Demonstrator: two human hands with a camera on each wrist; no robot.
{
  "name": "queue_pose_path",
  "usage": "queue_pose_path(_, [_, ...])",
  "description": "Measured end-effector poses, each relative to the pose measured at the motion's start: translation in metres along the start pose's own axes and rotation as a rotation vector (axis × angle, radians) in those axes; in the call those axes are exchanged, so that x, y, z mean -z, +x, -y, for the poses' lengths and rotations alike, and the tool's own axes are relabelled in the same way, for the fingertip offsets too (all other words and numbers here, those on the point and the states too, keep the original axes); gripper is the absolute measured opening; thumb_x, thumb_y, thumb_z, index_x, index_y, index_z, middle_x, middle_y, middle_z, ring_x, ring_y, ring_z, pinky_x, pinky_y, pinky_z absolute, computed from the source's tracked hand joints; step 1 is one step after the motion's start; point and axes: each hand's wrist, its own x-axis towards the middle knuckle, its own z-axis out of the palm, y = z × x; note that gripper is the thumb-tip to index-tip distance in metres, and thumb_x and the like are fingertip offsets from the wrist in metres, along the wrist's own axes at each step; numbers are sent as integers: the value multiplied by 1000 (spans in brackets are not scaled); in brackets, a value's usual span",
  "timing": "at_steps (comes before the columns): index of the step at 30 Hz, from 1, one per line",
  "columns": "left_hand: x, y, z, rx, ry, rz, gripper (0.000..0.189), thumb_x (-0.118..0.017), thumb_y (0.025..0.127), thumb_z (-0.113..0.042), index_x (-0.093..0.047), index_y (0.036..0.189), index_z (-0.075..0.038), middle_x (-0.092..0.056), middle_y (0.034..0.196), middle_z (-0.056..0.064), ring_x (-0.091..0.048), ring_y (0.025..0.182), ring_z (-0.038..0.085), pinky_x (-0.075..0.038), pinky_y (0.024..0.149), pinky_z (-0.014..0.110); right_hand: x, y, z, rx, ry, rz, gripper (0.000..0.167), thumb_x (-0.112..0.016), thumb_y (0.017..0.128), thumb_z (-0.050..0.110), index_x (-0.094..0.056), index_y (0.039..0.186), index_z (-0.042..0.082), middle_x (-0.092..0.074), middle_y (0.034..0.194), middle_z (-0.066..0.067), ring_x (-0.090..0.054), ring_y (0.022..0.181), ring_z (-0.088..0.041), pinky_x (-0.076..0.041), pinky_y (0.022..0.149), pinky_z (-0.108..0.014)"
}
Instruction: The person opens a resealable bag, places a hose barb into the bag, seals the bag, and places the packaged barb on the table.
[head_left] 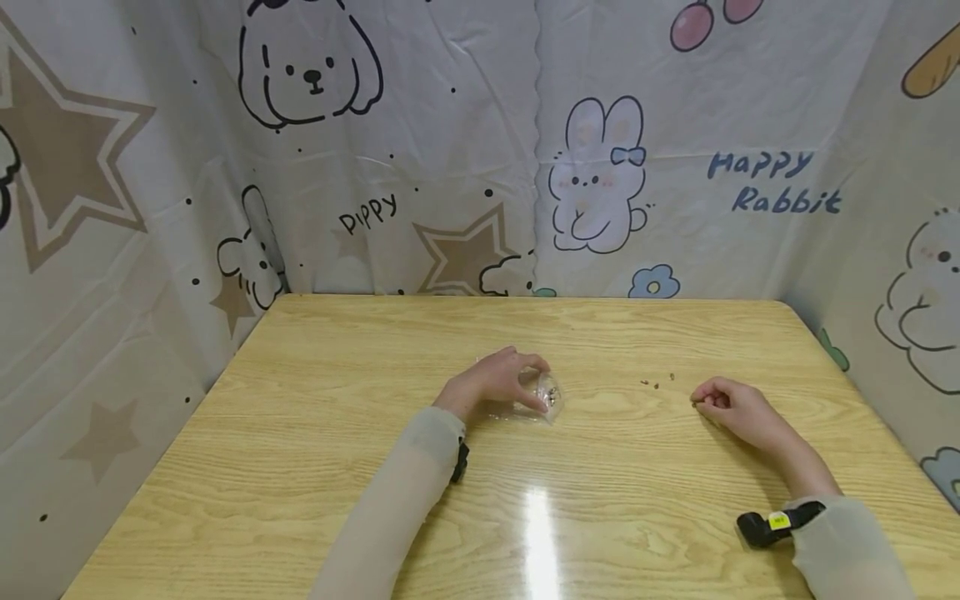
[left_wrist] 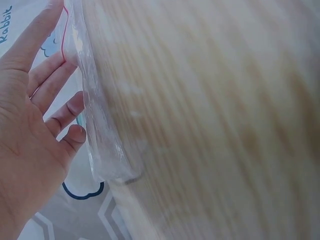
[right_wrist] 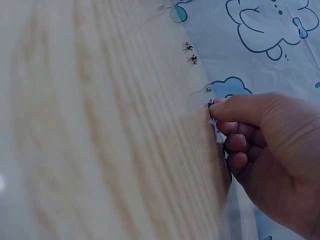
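My left hand (head_left: 501, 377) is at a clear zip bag (head_left: 551, 408), its thumb and forefinger spread wide apart. In the left wrist view the fingers touch the edge of the bag (left_wrist: 102, 135), near its red zip line. Several small shiny pieces (head_left: 553, 396) lie inside the bag. To the right, close to the tabletop, my right hand (head_left: 738, 410) pinches a small dark metallic piece (right_wrist: 211, 103) between thumb and forefinger. Its exact kind is too small to tell. Other little pieces (head_left: 656, 386) lie on the table between the two hands.
The wood-grain table (head_left: 360, 350) has a patterned curtain (head_left: 465, 150) along its back and sides. A bright light reflection (head_left: 538, 533) shows near the front. A black strap with a small device (head_left: 768, 527) is worn on the right wrist.
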Motion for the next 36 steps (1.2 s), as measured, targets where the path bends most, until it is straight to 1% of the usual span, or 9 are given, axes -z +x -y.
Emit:
queue_pose_path(3, [0, -1, 0, 6, -2, -2, 66, -78, 76, -53, -54, 135, -33, -53, 137, -1, -48, 119, 17, -40, 110, 43, 0, 1, 1, -8, -11, 18, 13, -59, 96, 9, -63, 104, -1, -61, 91, -7, -43, 73, 0, -39, 63, -18])
queue_pose_path(8, [-1, 0, 2, 8, -4, -4, 65, -78, 76, -54, -54, 134, -34, -53, 138, -3, -48, 120, 16, -39, 111, 43, 2, 1, 2, -29, -21, 47, 13, -61, 95, 11, -62, 102, -1, -60, 90, -6, -44, 74, -2, -39, 64, -18])
queue_pose_path(12, [-1, 0, 2, 9, -6, -7, 66, -78, 76, -54, -54, 134, -34, -53, 138, -2, -48, 120, 17, -39, 111, 43, 5, 2, 2, -36, -28, 67, 12, -61, 95, 11, -62, 100, -1, -60, 90, -6, -45, 75, -2, -40, 64, -18])
queue_pose_path(19, [-1, -1, 2, 6, -17, -11, 64, -78, 76, -53, -56, 133, -34, -53, 139, -3, -48, 120, 17, -39, 111, 43, 5, 5, 4, 19, -47, 95, 9, -61, 94, 6, -63, 94, -2, -60, 86, -5, -44, 72, -2, -41, 63, -19])
queue_pose_path(24, [-2, -1, 3, 0, -14, -14, 64, -78, 76, -54, -56, 133, -34, -53, 138, -3, -48, 119, 16, -39, 111, 42, 6, 6, 5, 30, -53, 112, 9, -59, 95, 6, -62, 94, -2, -59, 84, -5, -43, 71, -1, -41, 63, -19])
queue_pose_path(30, [-3, 0, 4, -13, 12, -8, 65, -77, 77, -54, -54, 134, -33, -54, 136, -2, -47, 116, 15, -41, 109, 39, 7, 4, 5, 47, -70, 100, 9, -60, 95, 7, -62, 93, -1, -60, 85, -4, -44, 71, -1, -42, 63, -19])
queue_pose_path(36, [-2, 0, 3, -21, 13, -7, 65, -78, 77, -52, -54, 135, -32, -55, 134, -1, -47, 113, 15, -41, 107, 38, 11, 3, 10, 54, -44, 98, 11, -59, 96, 8, -61, 95, -2, -57, 84, -4, -43, 71, -1, -40, 61, -20])
